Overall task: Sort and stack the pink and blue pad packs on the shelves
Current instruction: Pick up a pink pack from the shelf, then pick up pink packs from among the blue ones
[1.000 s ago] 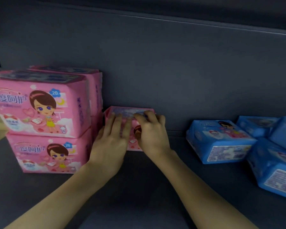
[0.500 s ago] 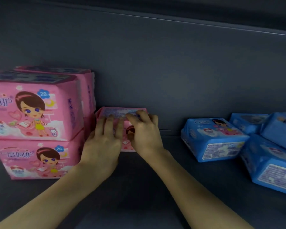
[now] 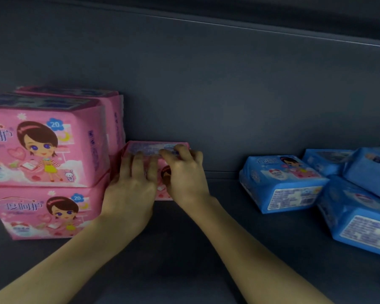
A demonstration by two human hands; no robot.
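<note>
A person's left hand (image 3: 130,189) lies flat, fingers straight, against the front of a pink pack (image 3: 149,147), while the right hand (image 3: 184,178) curls its fingers over the pack's top edge and grips it. The pack stands on the shelf (image 3: 184,249) straight ahead of both hands, close to the back wall (image 3: 206,95). Its long axis runs left to right along that wall, and its left end is just beside the pink stack (image 3: 46,150), which is two high with more behind. The left hand is the nearer to that stack. The right hand is the nearer to the blue packs (image 3: 283,183), which lie loose and tilted well apart to the right. The pack appears to be in the middle of being squared up beside its own colour. Any next reach for blue would likely fall to the right hand.
</note>
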